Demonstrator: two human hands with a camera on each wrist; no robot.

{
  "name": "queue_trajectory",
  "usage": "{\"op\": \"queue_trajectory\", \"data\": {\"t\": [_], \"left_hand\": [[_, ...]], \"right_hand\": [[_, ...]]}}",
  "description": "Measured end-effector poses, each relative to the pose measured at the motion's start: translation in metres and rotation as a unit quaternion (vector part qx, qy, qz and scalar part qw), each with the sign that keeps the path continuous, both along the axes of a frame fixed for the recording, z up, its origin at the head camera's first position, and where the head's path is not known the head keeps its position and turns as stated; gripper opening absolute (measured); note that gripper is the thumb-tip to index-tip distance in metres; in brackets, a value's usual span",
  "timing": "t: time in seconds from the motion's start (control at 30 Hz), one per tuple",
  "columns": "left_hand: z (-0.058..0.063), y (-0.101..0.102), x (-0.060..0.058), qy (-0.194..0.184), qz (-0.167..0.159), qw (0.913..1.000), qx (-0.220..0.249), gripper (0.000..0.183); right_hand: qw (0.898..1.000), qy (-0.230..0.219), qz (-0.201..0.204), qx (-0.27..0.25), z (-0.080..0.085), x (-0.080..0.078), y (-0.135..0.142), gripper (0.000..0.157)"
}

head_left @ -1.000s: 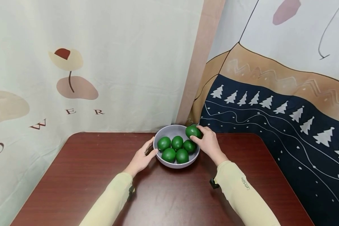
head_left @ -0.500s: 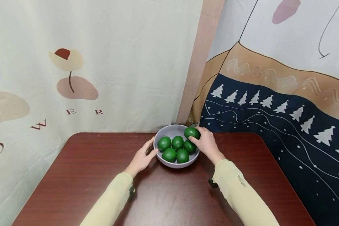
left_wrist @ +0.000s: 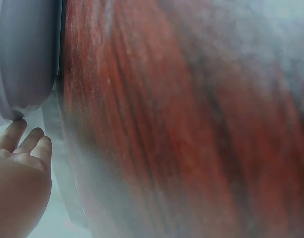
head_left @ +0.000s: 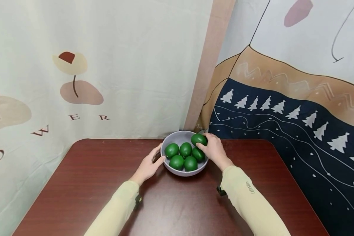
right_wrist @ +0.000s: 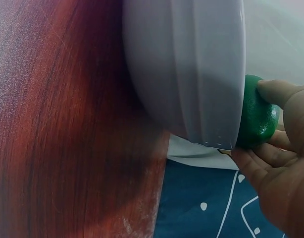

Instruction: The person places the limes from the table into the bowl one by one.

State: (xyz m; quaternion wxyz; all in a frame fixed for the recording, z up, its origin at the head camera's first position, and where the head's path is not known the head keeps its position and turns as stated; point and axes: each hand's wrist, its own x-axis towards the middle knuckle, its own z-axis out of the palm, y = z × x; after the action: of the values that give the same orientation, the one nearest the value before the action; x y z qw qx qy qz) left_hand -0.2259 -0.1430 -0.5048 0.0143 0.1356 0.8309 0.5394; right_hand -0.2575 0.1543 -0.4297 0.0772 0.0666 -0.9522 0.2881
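Note:
A pale grey-lilac bowl (head_left: 184, 173) stands near the table's back edge with several glossy green oval fruits (head_left: 185, 149) in it. My left hand (head_left: 147, 165) rests against the bowl's left side, thumb by the rim and fingers extended along the outer wall. In the left wrist view, fingertips (left_wrist: 17, 127) touch the bowl's outside. At the far right of the rim, my right hand (head_left: 214, 149) grips another green oval fruit (head_left: 198, 139) between thumb and fingers. The right wrist view shows this held fruit (right_wrist: 256, 116) right at the rim, partly hidden behind the bowl wall.
The bowl stands on a dark red-brown wooden table (head_left: 100, 183). Close behind the table hangs a pale printed curtain (head_left: 141, 82), with a navy cloth (head_left: 253, 121) patterned with white trees to the right. Each sleeve has a small black device (head_left: 221, 190) at the wrist.
My right hand has shifted slightly left and down, bringing the held green fruit further inside the bowl's rim. The left hand and the bowl have stayed in place.

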Motion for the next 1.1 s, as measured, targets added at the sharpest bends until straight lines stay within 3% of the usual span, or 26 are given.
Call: {"op": "queue_trajectory", "data": {"t": [0.7, 1.1], "left_hand": [[0.0015, 0.0006, 0.002, -0.002, 0.002, 0.9998, 0.018, 0.064], [0.0012, 0.005, 0.0016, -0.001, 0.015, 0.9999, 0.006, 0.063]], "right_hand": [[0.999, 0.024, 0.016, 0.042, -0.0046, -0.0009, -0.005, 0.047], [0.997, 0.026, 0.026, 0.071, -0.004, -0.0048, -0.0069, 0.046]]}}
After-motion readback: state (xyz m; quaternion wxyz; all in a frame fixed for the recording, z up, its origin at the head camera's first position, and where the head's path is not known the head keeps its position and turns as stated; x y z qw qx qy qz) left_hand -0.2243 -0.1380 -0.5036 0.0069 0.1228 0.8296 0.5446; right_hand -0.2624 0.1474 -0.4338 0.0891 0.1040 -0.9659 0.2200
